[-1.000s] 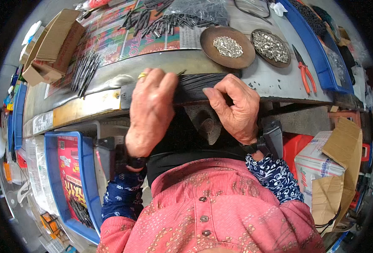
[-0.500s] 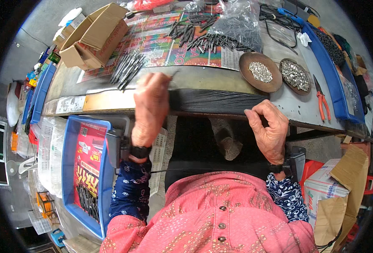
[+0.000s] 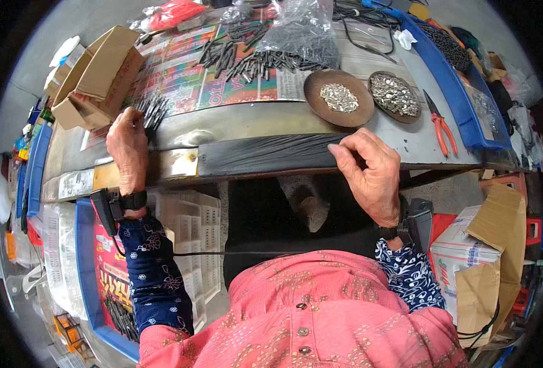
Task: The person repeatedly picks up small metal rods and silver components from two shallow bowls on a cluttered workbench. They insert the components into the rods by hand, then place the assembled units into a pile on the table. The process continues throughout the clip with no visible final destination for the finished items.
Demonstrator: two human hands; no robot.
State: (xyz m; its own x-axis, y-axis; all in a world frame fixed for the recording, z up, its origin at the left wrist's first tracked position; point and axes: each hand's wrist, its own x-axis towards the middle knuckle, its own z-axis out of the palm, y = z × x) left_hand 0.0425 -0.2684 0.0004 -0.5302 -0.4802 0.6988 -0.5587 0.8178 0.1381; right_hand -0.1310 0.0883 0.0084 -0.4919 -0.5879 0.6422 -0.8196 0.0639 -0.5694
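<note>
Just beyond left hand (image 3: 126, 147): dark rods (image 3: 150, 110).

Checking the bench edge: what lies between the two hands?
In the head view, a black padded strip runs along the bench edge between the left hand and right hand, beside a pale label.

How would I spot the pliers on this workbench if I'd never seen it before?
Start at the two round brown dishes of small silvery parts on the far side of the metal bench. Just right of them, beside the long blue tray, lie the pliers. Their orange-red handles set them apart from the grey and black parts around them.
</note>
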